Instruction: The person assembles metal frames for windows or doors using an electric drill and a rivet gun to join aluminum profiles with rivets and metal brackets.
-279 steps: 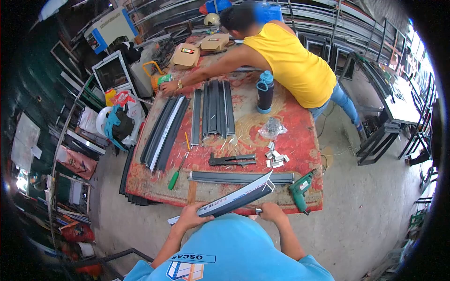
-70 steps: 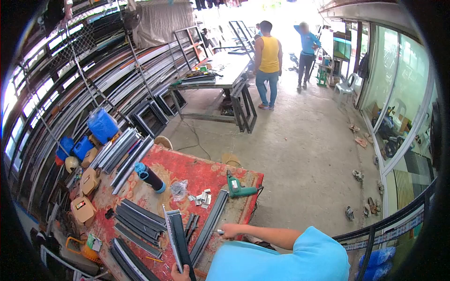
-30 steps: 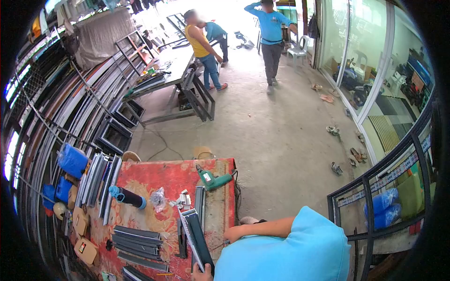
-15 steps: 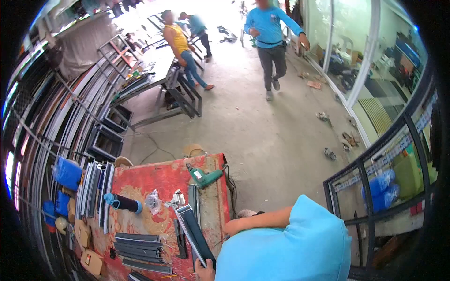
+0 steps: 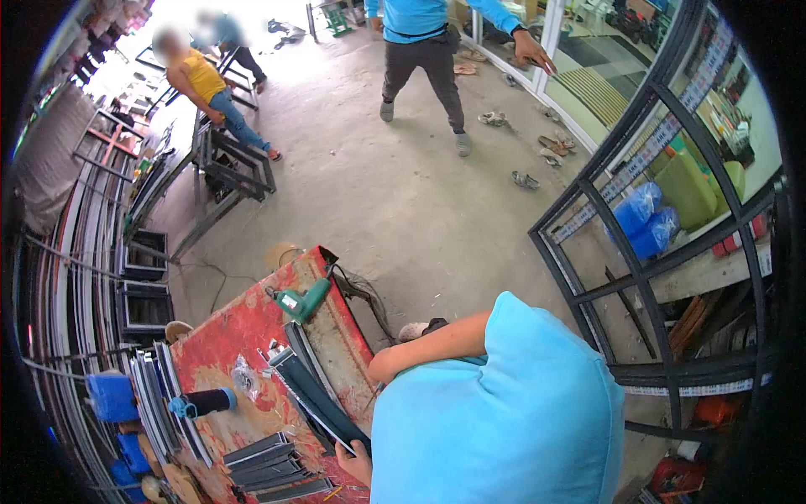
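Note:
At the bottom, my left hand (image 5: 356,462) closes round the lower end of a dark aluminium profile (image 5: 312,395) with a pale edge. The profile lies slantwise on the red, worn table (image 5: 210,336). My right arm comes out of a light blue sleeve toward the table's edge. My right hand (image 5: 382,367) looks closed and is partly hidden by the shirt; a thin line shows below it, too small to name. A green power drill (image 5: 300,301) lies near the table's far corner. Short dark profiles (image 5: 267,464) lie in a pile left of my left hand.
A dark bottle (image 5: 204,402) and a clear plastic bag (image 5: 245,376) are on the table. Long profiles (image 5: 159,403) stand along its left side. A black metal frame (image 5: 625,269) leans at right. A co-worker in blue (image 5: 420,71) stands ahead; another person in yellow (image 5: 200,80) is farther left.
My view has tilted down and turned right, so the table sits lower left. The co-worker in blue has come closer. My left hand stays on the profile.

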